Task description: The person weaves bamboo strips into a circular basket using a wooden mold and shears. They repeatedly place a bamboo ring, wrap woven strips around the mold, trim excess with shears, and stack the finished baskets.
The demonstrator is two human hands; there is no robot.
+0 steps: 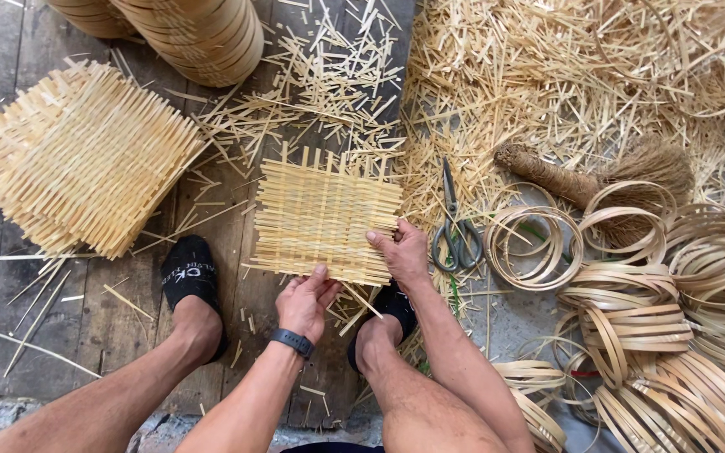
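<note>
A square mat woven from pale bamboo strips (322,214) lies on the dark wooden boards in front of me. My left hand (305,304), with a dark band on the wrist, pinches the mat's near edge. My right hand (403,252) grips the mat's near right corner. Loose strip ends stick out along every side of the mat. Both my feet in black socks (190,277) rest on the boards just below it.
A stack of finished woven mats (77,155) sits at the left. Stacked bamboo hoops (203,33) stand at the top. Scissors (455,222) lie right of the mat, beside a fibre brush (597,176). Bamboo rings (673,319) pile at the right; offcuts (564,75) cover the top right.
</note>
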